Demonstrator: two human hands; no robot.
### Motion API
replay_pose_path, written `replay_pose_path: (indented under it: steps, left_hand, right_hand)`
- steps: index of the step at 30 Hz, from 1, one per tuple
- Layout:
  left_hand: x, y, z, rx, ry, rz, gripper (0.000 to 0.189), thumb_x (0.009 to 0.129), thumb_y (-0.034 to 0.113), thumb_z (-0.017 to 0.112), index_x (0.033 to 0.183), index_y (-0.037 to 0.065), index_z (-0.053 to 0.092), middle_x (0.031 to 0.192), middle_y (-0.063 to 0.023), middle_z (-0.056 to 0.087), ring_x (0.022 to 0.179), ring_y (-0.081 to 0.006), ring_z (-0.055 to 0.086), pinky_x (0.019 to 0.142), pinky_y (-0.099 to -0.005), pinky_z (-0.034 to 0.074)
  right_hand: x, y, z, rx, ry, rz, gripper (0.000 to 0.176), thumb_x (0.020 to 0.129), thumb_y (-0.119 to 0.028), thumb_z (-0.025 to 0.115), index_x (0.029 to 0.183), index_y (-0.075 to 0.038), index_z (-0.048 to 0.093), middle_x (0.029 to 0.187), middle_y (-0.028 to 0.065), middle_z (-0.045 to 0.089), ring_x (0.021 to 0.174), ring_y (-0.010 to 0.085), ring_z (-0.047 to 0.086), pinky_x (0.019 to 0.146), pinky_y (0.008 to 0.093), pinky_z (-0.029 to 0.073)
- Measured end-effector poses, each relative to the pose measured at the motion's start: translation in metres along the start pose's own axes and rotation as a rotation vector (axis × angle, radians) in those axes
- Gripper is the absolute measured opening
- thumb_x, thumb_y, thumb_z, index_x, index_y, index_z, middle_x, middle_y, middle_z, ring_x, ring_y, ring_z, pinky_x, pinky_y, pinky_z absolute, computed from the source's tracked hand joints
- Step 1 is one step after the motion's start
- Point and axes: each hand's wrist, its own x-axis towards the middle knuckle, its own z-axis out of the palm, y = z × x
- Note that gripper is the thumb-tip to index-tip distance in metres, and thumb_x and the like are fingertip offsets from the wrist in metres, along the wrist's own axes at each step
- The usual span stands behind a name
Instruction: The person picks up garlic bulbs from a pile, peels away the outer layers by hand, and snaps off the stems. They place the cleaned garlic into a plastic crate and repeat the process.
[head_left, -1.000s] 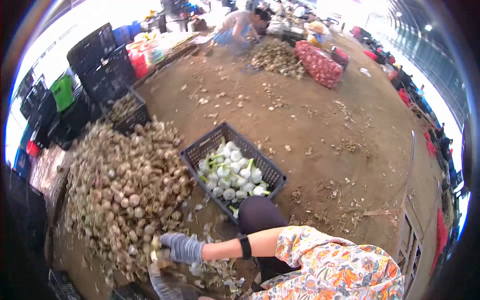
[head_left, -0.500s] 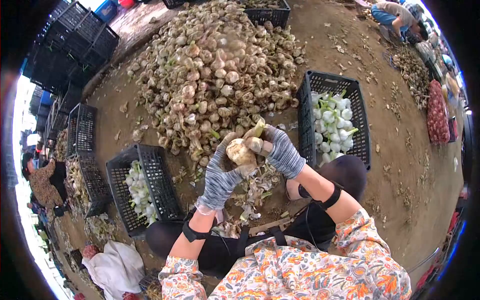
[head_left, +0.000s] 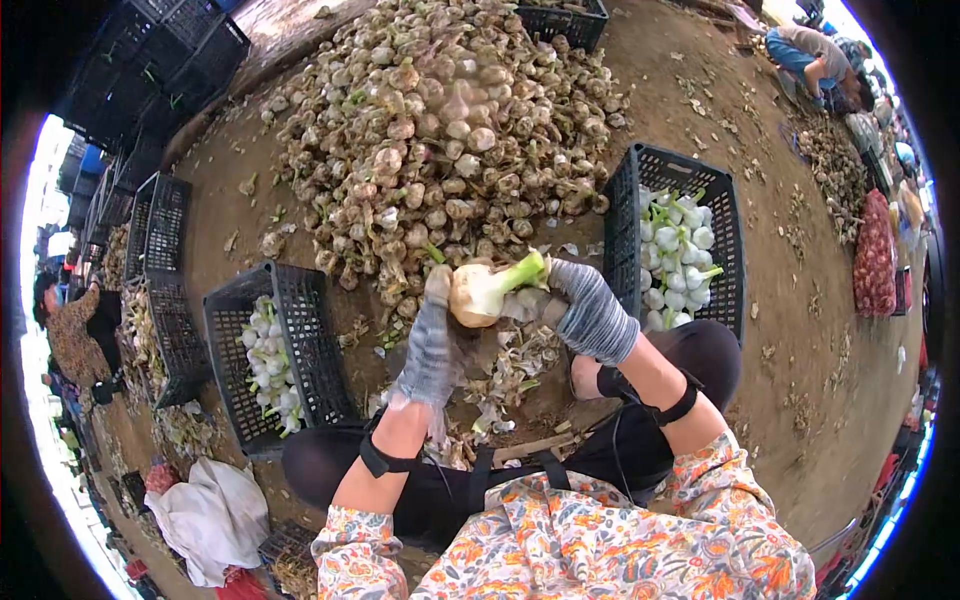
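Dirt floor (head_left: 800,400), garlic heap (head_left: 450,130), crates (head_left: 660,160) flanking, bulb (head_left: 475,295) in right hand (head_left: 585,308)

Bare dirt floor (head_left: 800,400). Beyond both hands lies a broad heap of unpeeled garlic (head_left: 450,130). A black crate (head_left: 315,340) of peeled bulbs stands outside the left hand (head_left: 430,345), and a second crate (head_left: 622,230) outside the right hand (head_left: 590,310). Loose skins (head_left: 510,375) lie beneath them.

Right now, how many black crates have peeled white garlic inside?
2. The left crate sits beside the person's left knee; the right crate beside the right knee. Stacked crates farther off may hide more.
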Motion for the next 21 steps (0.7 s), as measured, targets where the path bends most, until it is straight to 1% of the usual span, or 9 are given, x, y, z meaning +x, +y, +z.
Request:
replay_pose_path:
  steps: [2, 4, 6, 8, 10, 12, 14, 18, 21]
  left_hand:
    - [0.013, -0.004, -0.013, -0.004, 0.176, -0.08, 0.057, 0.083, 0.052, 0.047, 0.11, 0.003, 0.054, 0.092, -0.0096, 0.063, 0.078, -0.018, 0.061, 0.067, -0.0289, 0.051]
    - [0.034, -0.012, -0.044, 0.195, 0.246, -0.34, 0.059, 0.08, 0.061, 0.045, 0.093, 0.006, 0.061, 0.08, -0.007, 0.062, 0.069, -0.0179, 0.061, 0.061, -0.0301, 0.051]
    - [0.017, 0.001, -0.055, -0.021, -0.107, -0.707, 0.053, 0.082, 0.057, 0.046, 0.09, 0.007, 0.063, 0.074, -0.0061, 0.062, 0.067, -0.0168, 0.06, 0.062, -0.0291, 0.051]
    - [0.016, -0.018, -0.033, 0.51, 0.219, 0.088, 0.051, 0.082, 0.054, 0.048, 0.096, 0.007, 0.062, 0.078, -0.0064, 0.061, 0.071, -0.0168, 0.06, 0.065, -0.0273, 0.05]
    - [0.006, -0.006, -0.003, 0.327, 0.173, 0.269, 0.047, 0.081, 0.046, 0.057, 0.104, 0.006, 0.06, 0.085, -0.0062, 0.061, 0.077, -0.0166, 0.059, 0.07, -0.0264, 0.049]
    - [0.004, -0.004, -0.005, 1.045, -0.034, 0.775, 0.05, 0.077, 0.039, 0.065, 0.11, 0.003, 0.056, 0.093, -0.0053, 0.06, 0.082, -0.0163, 0.058, 0.076, -0.027, 0.048]
    - [0.001, -0.002, -0.003, 0.856, -0.092, 0.613, 0.048, 0.075, 0.031, 0.069, 0.111, 0.002, 0.055, 0.097, -0.0056, 0.06, 0.085, -0.0154, 0.058, 0.079, -0.0272, 0.047]
    - [-0.006, 0.006, 0.004, 0.286, -0.025, 0.092, 0.05, 0.075, 0.03, 0.07, 0.112, 0.001, 0.053, 0.096, -0.0065, 0.06, 0.082, -0.012, 0.058, 0.07, -0.0242, 0.048]
    - [-0.002, -0.005, -0.003, 0.342, 0.136, 0.12, 0.053, 0.072, 0.026, 0.07, 0.113, 0.001, 0.049, 0.095, -0.0087, 0.06, 0.077, -0.0145, 0.058, 0.064, -0.0236, 0.049]
  right_hand:
    - [0.0, -0.001, 0.006, -0.118, -0.003, -0.341, 0.022, 0.072, -0.008, 0.059, 0.093, 0.002, 0.058, 0.077, 0.018, 0.059, 0.073, 0.0281, 0.061, 0.066, 0.0323, 0.048]
    - [-0.004, -0.003, 0.01, -0.023, -0.055, -0.259, 0.023, 0.073, -0.008, 0.059, 0.093, 0.002, 0.058, 0.079, 0.017, 0.06, 0.074, 0.0257, 0.062, 0.067, 0.0322, 0.048]
    - [-0.01, -0.005, 0.011, 0.154, -0.134, -0.088, 0.023, 0.074, -0.009, 0.059, 0.093, 0.002, 0.057, 0.083, 0.0151, 0.062, 0.076, 0.021, 0.062, 0.069, 0.0318, 0.048]
    - [-0.014, 0.019, 0.018, 0.19, -0.108, 0.114, 0.028, 0.077, -0.013, 0.057, 0.1, 0.003, 0.056, 0.087, 0.0127, 0.062, 0.079, 0.0204, 0.062, 0.071, 0.031, 0.048]
    - [-0.016, 0.038, 0.022, 0.094, 0.098, -0.044, 0.035, 0.079, -0.015, 0.056, 0.108, 0.004, 0.052, 0.09, 0.0106, 0.062, 0.08, 0.0204, 0.061, 0.076, 0.0298, 0.047]
    - [-0.012, 0.028, 0.017, 0.023, 0.084, -0.06, 0.041, 0.08, -0.016, 0.057, 0.114, 0.005, 0.049, 0.095, 0.0119, 0.061, 0.081, 0.0198, 0.06, 0.081, 0.027, 0.046]
    - [-0.007, 0.001, 0.007, 0.614, -0.026, 0.34, 0.036, 0.08, -0.016, 0.058, 0.11, 0.004, 0.052, 0.097, 0.0128, 0.061, 0.083, 0.0177, 0.06, 0.079, 0.0266, 0.047]
    - [-0.004, 0.008, 0.003, 0.585, 0.034, 0.292, 0.024, 0.081, -0.016, 0.057, 0.097, 0.002, 0.058, 0.087, 0.0074, 0.062, 0.079, 0.0141, 0.06, 0.069, 0.026, 0.049]
    - [0.002, 0.001, 0.009, 0.604, 0.111, 0.33, 0.02, 0.08, -0.019, 0.056, 0.089, -0.003, 0.063, 0.083, 0.0043, 0.062, 0.077, 0.0136, 0.058, 0.063, 0.025, 0.047]
